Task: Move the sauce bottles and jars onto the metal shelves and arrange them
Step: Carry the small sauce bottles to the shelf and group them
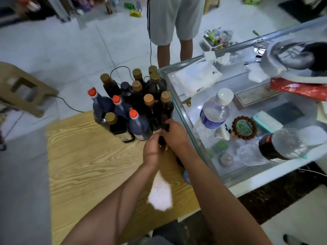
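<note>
Cluster of dark glass sauce bottles, red and gold caps, stands upright at far edge of light wood-grain table; no metal shelves in view. Left hand and right hand both clasp small dark black-capped bottle at cluster's near right; contents unclear. Judgement: lift straight up, support base, avoid knocking neighbours. Tight on right: glass display counter, cluttered. Far: standing person's legs, black floor cable.
</note>
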